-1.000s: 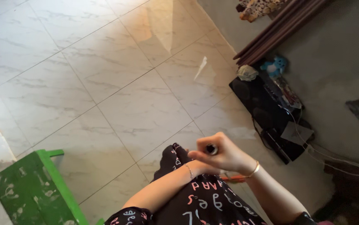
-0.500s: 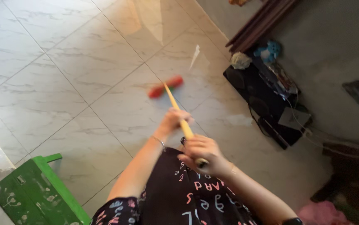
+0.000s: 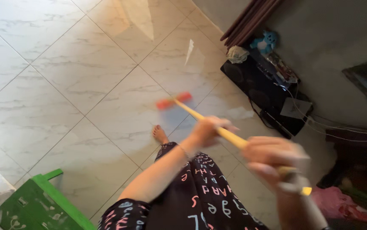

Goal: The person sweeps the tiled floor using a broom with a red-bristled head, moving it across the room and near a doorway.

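Observation:
A floor wiper with a yellow handle [image 3: 194, 113] and a red head [image 3: 173, 101] reaches out over the pale marble tile floor [image 3: 85, 76]. My left hand [image 3: 209, 130] grips the handle partway down. My right hand [image 3: 272, 159] grips it near the top end, blurred by motion. The red head rests on the floor ahead of my bare foot [image 3: 160, 135]. I wear a dark garment with coloured letters [image 3: 204, 200].
A green plastic stool [image 3: 34, 208] stands at the lower left. A black speaker box [image 3: 260, 87] with cables, a blue soft toy [image 3: 263, 41] and a cloth sits against the grey wall at the right. Dark curtain folds [image 3: 251, 19] hang above it.
My hands were together near my lap with no wiper in sight. They now hold the yellow handle, and the red head has moved nearer to my foot.

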